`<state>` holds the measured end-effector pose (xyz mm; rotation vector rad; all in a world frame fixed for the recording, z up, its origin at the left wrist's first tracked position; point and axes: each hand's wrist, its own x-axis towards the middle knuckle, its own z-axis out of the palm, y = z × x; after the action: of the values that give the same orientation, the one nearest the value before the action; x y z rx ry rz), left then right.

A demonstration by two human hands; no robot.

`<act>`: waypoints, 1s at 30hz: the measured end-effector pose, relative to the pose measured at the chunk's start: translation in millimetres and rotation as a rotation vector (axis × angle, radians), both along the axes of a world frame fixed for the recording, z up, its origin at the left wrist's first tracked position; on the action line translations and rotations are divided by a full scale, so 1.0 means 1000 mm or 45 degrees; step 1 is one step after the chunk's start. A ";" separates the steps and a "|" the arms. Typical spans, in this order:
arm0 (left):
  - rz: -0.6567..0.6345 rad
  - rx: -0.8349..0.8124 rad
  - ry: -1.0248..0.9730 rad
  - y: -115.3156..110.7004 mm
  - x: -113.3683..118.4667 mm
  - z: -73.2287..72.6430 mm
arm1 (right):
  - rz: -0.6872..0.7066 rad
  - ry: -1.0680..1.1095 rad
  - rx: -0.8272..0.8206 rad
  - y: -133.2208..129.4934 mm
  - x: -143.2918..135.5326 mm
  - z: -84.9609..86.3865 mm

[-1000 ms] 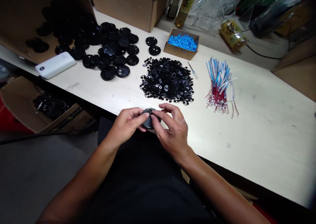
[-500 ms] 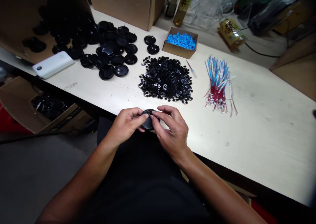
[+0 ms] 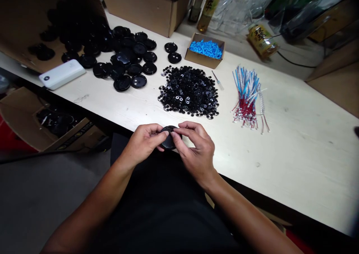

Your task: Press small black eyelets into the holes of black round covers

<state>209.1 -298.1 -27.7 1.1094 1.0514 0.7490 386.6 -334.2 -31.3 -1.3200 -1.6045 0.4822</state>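
At the table's front edge, a round black plastic cover (image 3: 168,142) is gripped by my left hand (image 3: 146,140), its thumb lying over the upper face. My right hand (image 3: 196,143) is closed at the cover's right upper side, thumb and forefinger pinched together at its surface. Whatever sits between those fingertips is too small to make out. Just beyond my hands spreads a heap of small black round parts (image 3: 189,91). More round black covers (image 3: 122,83), some with two holes, lie piled at the back left.
A small cardboard box of blue pieces (image 3: 206,49) stands behind the heap. To the right lies a bundle of red, white and blue wires (image 3: 246,97). A thin tool (image 3: 217,80) lies between them. A white power bank (image 3: 63,74) rests at left, beside a large carton (image 3: 19,7).
My hands keep nearly the same grip on the black cover. The whole view has shifted slightly; nothing on the table has visibly moved.
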 end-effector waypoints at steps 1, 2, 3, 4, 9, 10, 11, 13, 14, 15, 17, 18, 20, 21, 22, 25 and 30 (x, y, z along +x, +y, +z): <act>-0.003 0.002 0.004 0.000 0.000 0.000 | -0.007 0.039 -0.023 0.000 0.000 0.001; -0.009 0.003 0.005 0.000 0.000 0.000 | -0.011 0.076 -0.051 0.000 0.000 0.001; -0.015 0.004 0.004 0.000 0.000 0.000 | -0.015 0.114 -0.085 0.001 0.000 0.002; -0.022 0.005 0.001 0.000 0.000 -0.001 | -0.021 0.155 -0.132 0.001 0.000 0.002; -0.023 -0.012 -0.004 -0.001 0.000 -0.001 | -0.017 0.498 -0.543 0.005 0.001 0.004; -0.025 -0.017 -0.004 -0.001 0.000 -0.001 | 0.008 0.578 -0.616 0.006 0.002 0.005; -0.029 -0.021 -0.004 -0.001 0.000 -0.001 | 0.038 0.650 -0.677 0.008 0.002 0.006; -0.038 -0.026 -0.003 -0.001 0.001 -0.001 | 0.094 0.764 -0.786 0.011 0.004 0.008; -0.040 -0.028 -0.004 -0.001 0.001 -0.001 | 0.116 0.810 -0.841 0.012 0.005 0.008; -0.040 -0.030 -0.006 -0.001 0.001 -0.002 | 0.138 0.851 -0.894 0.013 0.006 0.008; -0.042 -0.035 -0.008 -0.002 0.001 -0.002 | 0.179 0.909 -0.978 0.014 0.008 0.008; -0.043 -0.038 -0.005 -0.002 0.001 -0.002 | 0.193 0.923 -1.003 0.015 0.008 0.008; -0.049 -0.043 0.005 -0.002 0.001 -0.001 | 0.199 0.929 -1.031 0.016 0.008 0.008; -0.052 -0.045 0.009 -0.002 0.001 -0.001 | 0.192 0.931 -1.040 0.016 0.008 0.008; -0.053 -0.047 0.010 -0.001 0.001 -0.001 | 0.185 0.934 -1.049 0.017 0.008 0.009; -0.056 -0.048 0.012 -0.001 0.001 0.000 | 0.182 0.947 -1.070 0.018 0.007 0.009; -0.068 -0.045 0.012 -0.002 0.000 -0.001 | 0.163 0.890 -1.051 0.017 0.008 0.009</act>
<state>209.0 -299.6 -28.5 1.1078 1.0352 0.6810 394.7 -317.0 -22.6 -1.3794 -0.9026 1.6073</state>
